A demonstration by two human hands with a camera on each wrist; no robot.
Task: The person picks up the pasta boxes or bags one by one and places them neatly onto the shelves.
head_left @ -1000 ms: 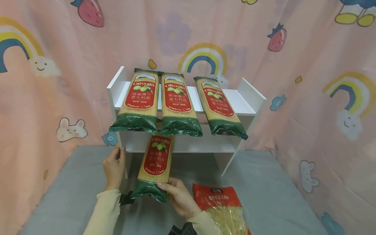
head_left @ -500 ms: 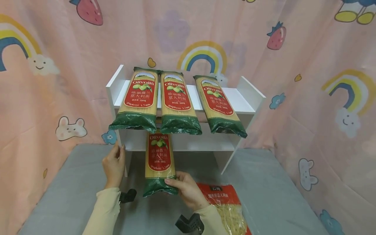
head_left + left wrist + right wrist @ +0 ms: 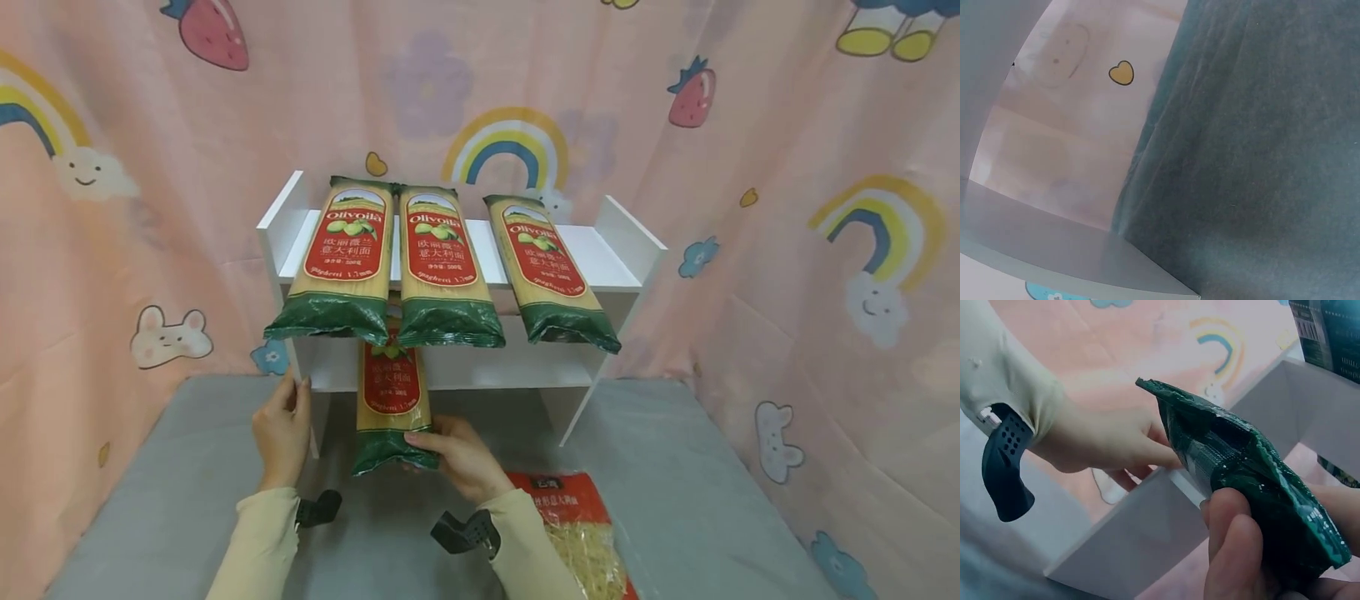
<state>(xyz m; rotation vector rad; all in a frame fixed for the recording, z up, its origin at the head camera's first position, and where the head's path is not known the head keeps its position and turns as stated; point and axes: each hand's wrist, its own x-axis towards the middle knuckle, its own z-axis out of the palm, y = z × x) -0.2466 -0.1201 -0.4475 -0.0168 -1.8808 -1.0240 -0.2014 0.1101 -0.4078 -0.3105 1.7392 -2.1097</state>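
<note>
My right hand (image 3: 463, 460) pinches the green lower end of a spaghetti packet (image 3: 392, 398), thumb on top. The packet's upper part extends over the lower board of a white shelf unit (image 3: 517, 375), and its far end is hidden under the packets above. In the right wrist view, the green crimped end of that spaghetti packet (image 3: 1235, 450) stands up close between the fingers. My left hand (image 3: 281, 437) grips the front edge of the unit's left side panel. That left hand (image 3: 1116, 440) shows around the panel in the right wrist view; the left wrist view does not show it.
Three more spaghetti packets, left (image 3: 341, 250), middle (image 3: 446, 262) and right (image 3: 551, 267), lie on the upper board with their green ends overhanging its front. A red-topped pasta bag (image 3: 573, 525) lies on the grey cloth (image 3: 697, 500) beside my right forearm. A patterned pink curtain hangs behind.
My right hand has moved the spaghetti packet forward and up, farther in over the lower board, and straightened its slant. My left hand keeps its grip on the panel. The head view has shifted slightly.
</note>
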